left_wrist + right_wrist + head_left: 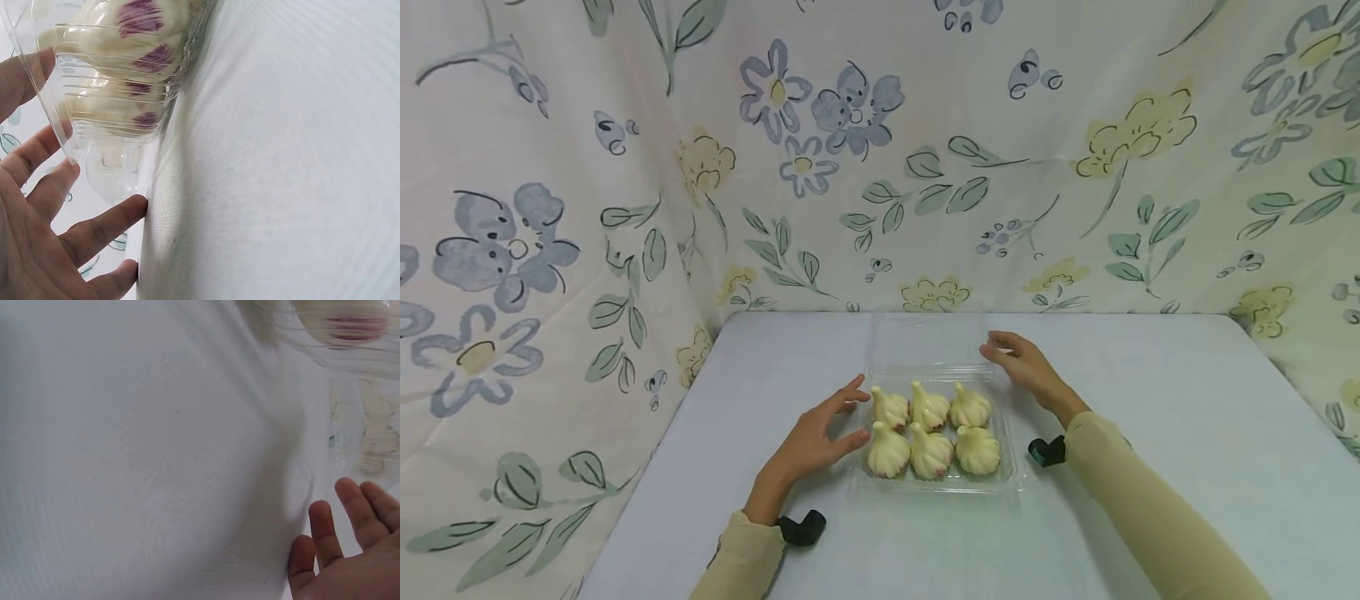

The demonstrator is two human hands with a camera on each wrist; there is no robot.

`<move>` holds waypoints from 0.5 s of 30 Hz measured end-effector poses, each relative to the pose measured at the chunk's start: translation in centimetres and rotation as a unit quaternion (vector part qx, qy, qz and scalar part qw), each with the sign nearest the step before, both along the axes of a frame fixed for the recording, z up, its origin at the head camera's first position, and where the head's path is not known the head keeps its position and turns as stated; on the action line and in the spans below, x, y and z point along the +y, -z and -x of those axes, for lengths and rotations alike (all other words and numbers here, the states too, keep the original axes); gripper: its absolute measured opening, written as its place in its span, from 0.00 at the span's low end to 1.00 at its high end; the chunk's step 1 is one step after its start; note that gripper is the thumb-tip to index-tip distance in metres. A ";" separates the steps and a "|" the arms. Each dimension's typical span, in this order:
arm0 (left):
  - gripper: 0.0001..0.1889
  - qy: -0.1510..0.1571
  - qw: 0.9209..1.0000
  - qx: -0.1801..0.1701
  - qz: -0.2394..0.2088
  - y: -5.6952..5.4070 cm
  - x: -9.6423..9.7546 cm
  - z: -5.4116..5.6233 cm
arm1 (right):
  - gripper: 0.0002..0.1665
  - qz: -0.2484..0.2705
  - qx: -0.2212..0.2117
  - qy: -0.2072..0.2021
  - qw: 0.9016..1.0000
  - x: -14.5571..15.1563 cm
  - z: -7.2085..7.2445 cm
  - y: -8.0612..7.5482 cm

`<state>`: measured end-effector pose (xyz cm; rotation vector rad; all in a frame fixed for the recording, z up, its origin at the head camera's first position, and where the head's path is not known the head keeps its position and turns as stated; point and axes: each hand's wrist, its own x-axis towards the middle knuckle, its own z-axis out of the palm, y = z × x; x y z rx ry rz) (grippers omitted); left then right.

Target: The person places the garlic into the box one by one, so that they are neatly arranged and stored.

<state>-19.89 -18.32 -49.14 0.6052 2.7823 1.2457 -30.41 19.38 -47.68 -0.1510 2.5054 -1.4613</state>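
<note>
A clear plastic clamshell container (938, 487) stands on the table with its lid (925, 343) folded open toward the back. Several pale garlic bulbs (931, 452) sit inside in two rows, with purple streaks visible in the left wrist view. My left hand (812, 435) is at the container's left side, fingers spread; in the left wrist view the thumb and some fingertips (70, 169) meet the rim, while lower fingers reach the table. Near the right edge of the lid is my right hand (1026, 368), its fingers (356, 506) loosely extended and holding nothing.
A white cloth covers the table (1150, 375). Floral curtains (925, 167) hang behind it and along the left side. Black wrist cameras sit on both wrists, the left one (802, 528) low beside the container and the right one (1047, 451) near its right side.
</note>
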 end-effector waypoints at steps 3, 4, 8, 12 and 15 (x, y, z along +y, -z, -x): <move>0.38 0.002 1.000 0.003 0.000 0.0 0.0 0.0 | 0.48 0.008 0.011 0.002 1.000 -0.1 0.0 -0.1; 0.39 0.002 1.000 0.004 0.000 0.0 0.0 0.0 | 0.47 0.011 0.016 0.003 1.000 -0.1 0.0 -0.1; 0.41 -0.001 1.000 0.001 0.000 0.0 0.0 0.0 | 0.46 0.018 0.032 0.013 0.999 -0.4 0.0 -0.2; 0.41 -0.003 1.000 0.000 0.003 0.1 0.0 0.1 | 0.46 0.014 0.044 0.022 0.999 -0.5 0.0 -0.4; 0.42 -0.003 1.000 0.001 0.004 0.2 0.0 0.2 | 0.46 0.018 0.054 0.023 0.998 -0.4 -0.1 -0.4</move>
